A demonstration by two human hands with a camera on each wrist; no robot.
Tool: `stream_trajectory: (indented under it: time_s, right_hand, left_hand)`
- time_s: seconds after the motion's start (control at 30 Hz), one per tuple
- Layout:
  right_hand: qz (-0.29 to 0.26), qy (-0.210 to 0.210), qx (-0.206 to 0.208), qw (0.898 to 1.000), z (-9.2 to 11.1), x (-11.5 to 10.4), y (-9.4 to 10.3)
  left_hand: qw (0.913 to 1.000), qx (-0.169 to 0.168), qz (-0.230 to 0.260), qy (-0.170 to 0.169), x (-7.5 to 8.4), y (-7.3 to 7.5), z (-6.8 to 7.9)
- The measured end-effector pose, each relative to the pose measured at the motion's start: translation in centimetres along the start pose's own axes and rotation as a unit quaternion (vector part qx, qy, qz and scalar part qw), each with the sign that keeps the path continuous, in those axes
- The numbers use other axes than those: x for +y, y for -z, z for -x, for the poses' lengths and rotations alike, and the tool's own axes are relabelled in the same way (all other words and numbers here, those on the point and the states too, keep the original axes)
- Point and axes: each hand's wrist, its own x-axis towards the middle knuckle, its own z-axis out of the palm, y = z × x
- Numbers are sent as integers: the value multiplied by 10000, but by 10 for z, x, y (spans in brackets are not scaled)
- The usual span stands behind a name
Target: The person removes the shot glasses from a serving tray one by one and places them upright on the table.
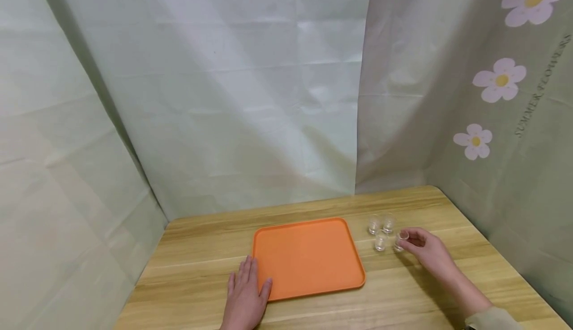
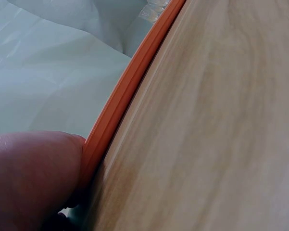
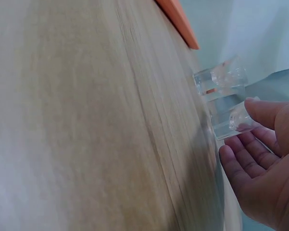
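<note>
At the table's right side, my right hand (image 1: pixel 430 255) pinches a small clear shot glass (image 1: pixel 398 244) near its rim, thumb on the near side. The right wrist view shows this glass (image 3: pixel 226 124) upright on the table, the thumb against it and the other fingers curled behind. Three similar glasses stand close by: a front one (image 1: pixel 380 243), a back left one (image 1: pixel 373 225) and a back right one (image 1: pixel 388 224). My left hand (image 1: pixel 245 295) lies flat at the near left corner of an orange tray (image 1: pixel 309 260), its fingers straight and its thumb over the rim.
The wooden table (image 1: pixel 197 260) carries the tray in its middle, with the glasses just to the right of it. Pale curtains (image 1: pixel 250 96) hang behind the table and along both sides. White flowers (image 1: pixel 499 80) are printed on the right curtain.
</note>
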Motion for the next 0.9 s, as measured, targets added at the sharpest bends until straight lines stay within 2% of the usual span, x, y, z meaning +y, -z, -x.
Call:
stream_trajectory:
  time_s: [0.47, 0.77, 0.9]
  right_hand:
    - [62, 61, 29, 10000, -7, 4, -5]
    - [-53, 192, 41, 9998, -7, 4, -7]
    - [-144, 126, 8, 9998, -5, 4, -6]
  left_hand:
    - [10000, -9, 5, 9, 0, 0, 0]
    - [10000, 29, -22, 8, -2, -2, 0]
    - [10000, -16, -17, 13, -1, -3, -1]
